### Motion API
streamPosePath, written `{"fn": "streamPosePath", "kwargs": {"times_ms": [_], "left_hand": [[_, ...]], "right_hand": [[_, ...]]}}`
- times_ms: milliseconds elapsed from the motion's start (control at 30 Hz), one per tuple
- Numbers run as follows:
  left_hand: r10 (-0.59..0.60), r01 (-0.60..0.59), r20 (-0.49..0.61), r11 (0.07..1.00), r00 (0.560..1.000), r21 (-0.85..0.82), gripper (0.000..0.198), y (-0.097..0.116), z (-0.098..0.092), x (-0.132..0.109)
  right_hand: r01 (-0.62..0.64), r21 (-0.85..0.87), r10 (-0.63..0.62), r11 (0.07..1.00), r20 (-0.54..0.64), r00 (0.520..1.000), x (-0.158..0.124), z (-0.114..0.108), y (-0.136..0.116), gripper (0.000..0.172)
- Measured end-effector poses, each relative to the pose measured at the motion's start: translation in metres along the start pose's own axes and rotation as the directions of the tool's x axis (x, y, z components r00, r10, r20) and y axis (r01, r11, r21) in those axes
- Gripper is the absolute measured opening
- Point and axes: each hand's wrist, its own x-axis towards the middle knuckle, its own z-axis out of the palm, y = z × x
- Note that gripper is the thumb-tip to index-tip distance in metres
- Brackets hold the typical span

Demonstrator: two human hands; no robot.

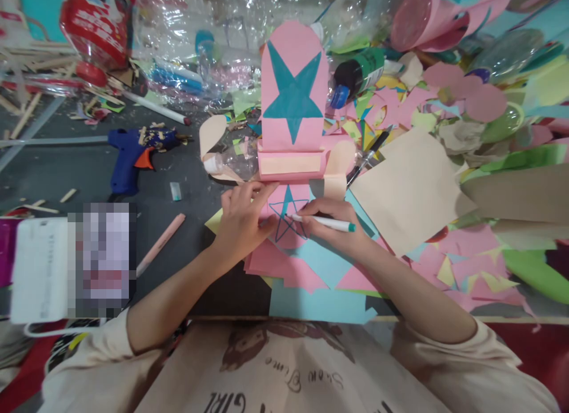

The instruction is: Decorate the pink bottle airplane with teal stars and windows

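My right hand (333, 220) grips a white marker (326, 222) with a green end, its tip on a star outline (291, 232). That star is drawn on the lower flap of a pink paper craft piece (270, 119), and part of its top point is coloured teal. Fingers spread flat, my left hand (244, 214) presses on the flap's left edge. A filled teal star (293, 93) shows on the rounded upper flap. Across the middle runs a cream strip (291, 163), with cream paper loops at both sides.
A blue glue gun (127, 158) and a pink marker (162, 241) lie left. Behind are plastic bottles, including one with a red label (95, 28). Paper scraps (471, 241), a cream sheet (413, 188) and a black pen (371, 152) cover the right. A white box (40, 271) sits front left.
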Motion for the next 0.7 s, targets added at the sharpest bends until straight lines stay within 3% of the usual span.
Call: {"fn": "streamPosePath", "kwargs": {"times_ms": [133,300,400,533,700], "left_hand": [[0.007,-0.007,0.002,1.000,1.000,-0.004,0.053,-0.0007,0.0002,-0.0004],[0.001,-0.001,0.000,1.000,1.000,0.007,0.052,-0.0006,-0.0002,-0.0004],[-0.004,0.004,0.010,1.000,1.000,0.005,0.052,0.0001,-0.0006,-0.0001],[-0.005,0.005,0.023,1.000,1.000,0.008,0.053,0.0009,-0.0010,0.0005],[0.003,-0.003,0.013,1.000,1.000,0.003,0.053,0.0006,-0.0003,0.0005]], "right_hand": [[-0.002,-0.006,0.002,1.000,0.061,0.998,0.0005,-0.0016,-0.0002,0.019],[-0.131,0.057,0.138,0.990,-0.144,0.980,-0.0003,0.0029,-0.0012,0.017],[-0.129,0.075,0.141,0.989,-0.174,0.975,-0.0009,0.0057,-0.0012,0.013],[-0.098,0.078,0.110,0.992,-0.158,0.981,-0.0010,0.0050,-0.0029,0.012],[-0.040,0.013,0.041,0.999,-0.058,0.998,-0.0004,0.0027,-0.0010,0.018]]}}
